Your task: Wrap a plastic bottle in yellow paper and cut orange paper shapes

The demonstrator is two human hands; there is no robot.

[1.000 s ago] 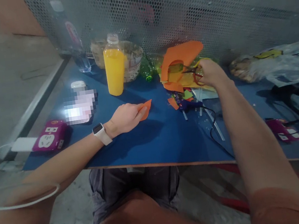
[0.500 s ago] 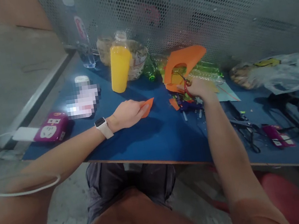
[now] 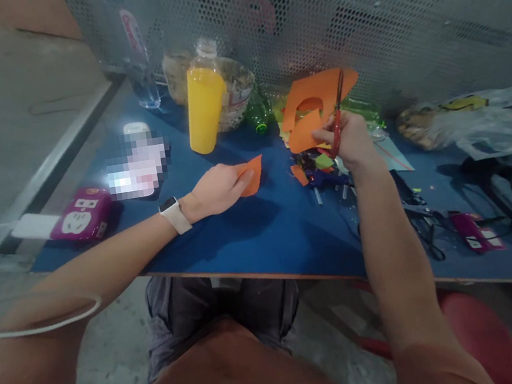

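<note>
A blue table (image 3: 262, 236) is seen stretching from left to right, backed on the far side by a grey perforated metal screen (image 3: 402, 10). At the far right of the table a clear plastic bag (image 3: 490, 121) is spread out, and near it black cables (image 3: 504, 180) are strewn along the right side. A heap of orange paper offcuts (image 3: 313, 97) is piled at the far middle, against the screen. Left of that heap a bottle of yellow juice (image 3: 204, 110) is stood upright, just in front of a woven basket (image 3: 236, 92), and a clear water bottle (image 3: 137, 56) is set further left. A purple power strip (image 3: 77, 217) is laid near the left edge. The left hand (image 3: 215, 191), with a white watch (image 3: 174, 214) on its wrist, is rested on the table in the middle, and a small orange paper piece (image 3: 252, 174) is pinched between its closed fingers and lifted slightly off the surface. The right hand (image 3: 349, 139) is held up just to the right of that piece, in front of the orange heap, its fingers closed around the handles of red scissors (image 3: 337, 119), whose blades are pointed up and away; whether the blades are parted cannot be told.
</note>
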